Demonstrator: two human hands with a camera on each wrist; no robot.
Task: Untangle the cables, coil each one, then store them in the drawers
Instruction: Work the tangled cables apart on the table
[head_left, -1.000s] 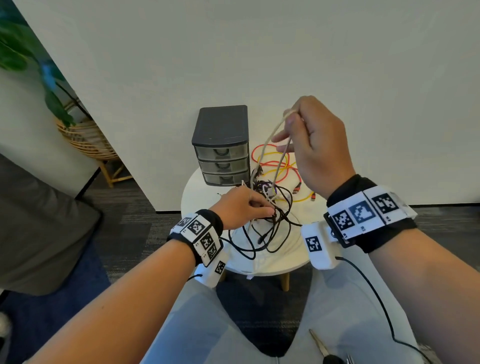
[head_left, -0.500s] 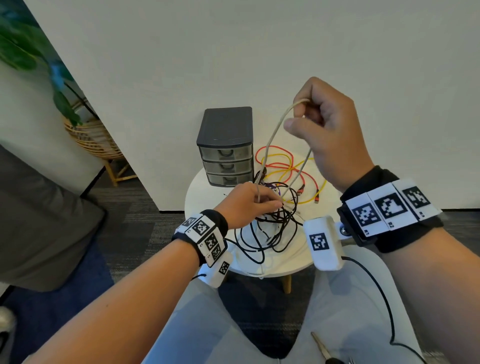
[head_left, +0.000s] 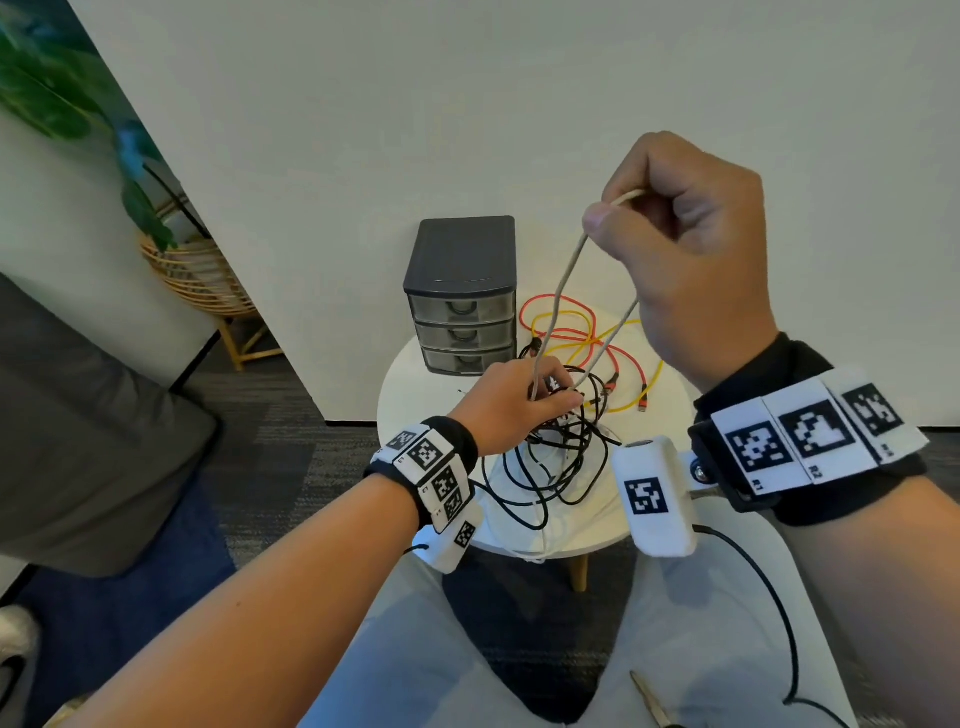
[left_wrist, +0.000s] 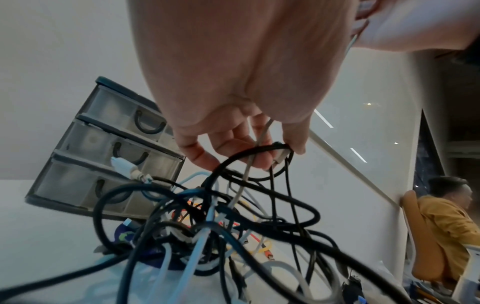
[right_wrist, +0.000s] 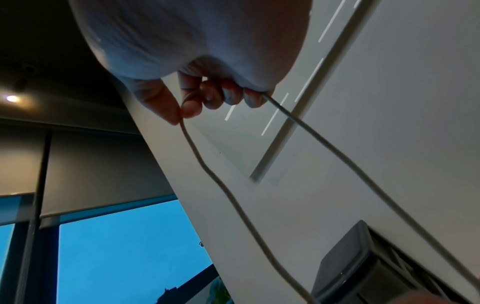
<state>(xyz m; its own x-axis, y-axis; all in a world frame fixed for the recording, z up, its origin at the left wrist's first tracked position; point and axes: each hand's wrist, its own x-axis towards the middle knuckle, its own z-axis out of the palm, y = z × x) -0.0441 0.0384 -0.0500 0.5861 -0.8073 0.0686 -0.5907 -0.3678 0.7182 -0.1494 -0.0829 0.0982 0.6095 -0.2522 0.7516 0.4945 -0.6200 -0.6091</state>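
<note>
A three-drawer grey unit (head_left: 462, 306) stands at the back of a small round white table (head_left: 597, 535), all drawers closed. Red (head_left: 550, 301) and yellow cables (head_left: 623, 405) lie loose to its right. In front lies a tangle of black cables (head_left: 561, 467). My right hand (head_left: 675, 234) is raised high and grips the top of a beige cable loop (head_left: 563, 280), both strands running down into the tangle. My left hand (head_left: 519, 400) sits on the tangle; its fingers (left_wrist: 246, 144) curl round a black cable loop (left_wrist: 259, 150), the beige cable (left_wrist: 249, 164) passing between them.
A white wall rises right behind the table. A plant in a wicker basket (head_left: 197, 280) and a grey sofa (head_left: 78, 415) stand to the left. Scissors (head_left: 654, 701) lie on my lap. A seated person in a yellow top (left_wrist: 454, 216) shows in the left wrist view.
My right hand has risen, drawing a longer beige loop out of the tangle. My left hand has stayed on the black cables.
</note>
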